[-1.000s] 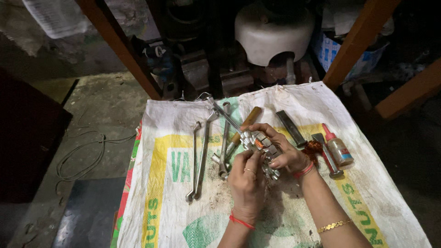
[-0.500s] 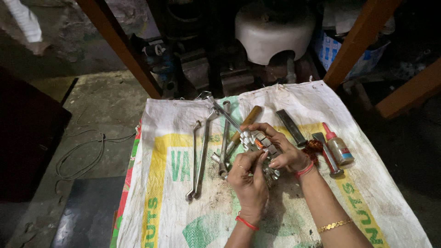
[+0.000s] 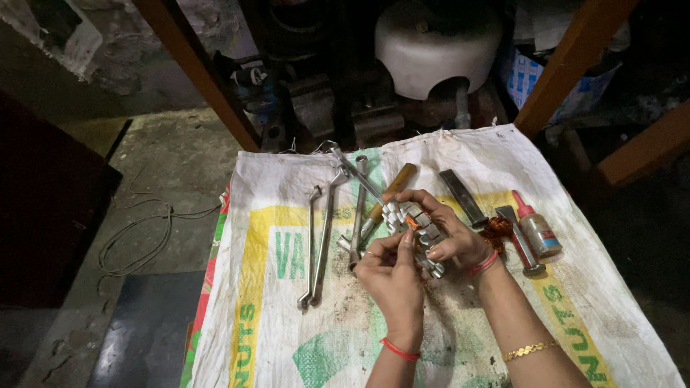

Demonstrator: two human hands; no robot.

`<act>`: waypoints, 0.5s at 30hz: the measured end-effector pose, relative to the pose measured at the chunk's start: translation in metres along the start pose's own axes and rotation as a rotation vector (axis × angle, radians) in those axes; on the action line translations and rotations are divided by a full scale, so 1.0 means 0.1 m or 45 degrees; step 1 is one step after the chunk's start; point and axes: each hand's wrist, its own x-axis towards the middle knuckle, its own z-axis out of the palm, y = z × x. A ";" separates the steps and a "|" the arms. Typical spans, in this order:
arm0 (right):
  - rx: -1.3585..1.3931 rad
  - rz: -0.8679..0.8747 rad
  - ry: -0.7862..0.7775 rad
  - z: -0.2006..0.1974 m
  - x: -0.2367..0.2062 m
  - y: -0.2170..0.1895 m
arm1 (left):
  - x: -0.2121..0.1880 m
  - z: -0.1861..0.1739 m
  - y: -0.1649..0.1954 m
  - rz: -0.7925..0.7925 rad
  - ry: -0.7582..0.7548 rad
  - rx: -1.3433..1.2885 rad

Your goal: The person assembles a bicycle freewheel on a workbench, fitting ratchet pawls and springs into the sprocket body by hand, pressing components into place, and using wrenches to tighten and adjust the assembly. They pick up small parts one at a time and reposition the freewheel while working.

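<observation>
Here, seen from the head camera:
Surface: a white woven sack [image 3: 302, 345] with yellow and green print, spread flat as a work mat.
Held part: a slotted metal core [image 3: 417, 233], pale and toothed, with a spot of orange at its upper end, held just above the middle of the sack.
Right hand: the right hand [image 3: 449, 233] wraps over the core from the far side, fingers curled around it in a firm hold.
Left hand: the left hand [image 3: 392, 276] comes up from the near edge, thumb and fingertips pinched at the core's near side; what they pinch is too small to tell.
Left of the hands: long spanners [image 3: 320, 244] lie lengthwise, with a wooden-handled tool [image 3: 392, 190] angled toward the far edge.
Right of the hands: a flat dark chisel [image 3: 463, 197], a coil of copper wire [image 3: 497, 228], a small hammer [image 3: 521, 248] and a red-capped glue bottle [image 3: 535, 226] near the right edge.
</observation>
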 end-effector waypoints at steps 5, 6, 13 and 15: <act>-0.029 -0.011 -0.009 -0.01 0.01 -0.02 | -0.03 0.03 0.13 0.129 -0.013 0.134; -0.049 -0.016 -0.008 -0.01 0.02 -0.02 | -0.02 0.03 0.16 -0.008 -0.021 0.099; -0.081 -0.005 0.013 0.04 0.00 -0.05 | 0.03 -0.02 0.24 0.257 -0.062 0.724; -0.108 -0.016 0.007 0.06 0.00 -0.06 | 0.09 -0.06 0.22 0.375 -0.118 0.828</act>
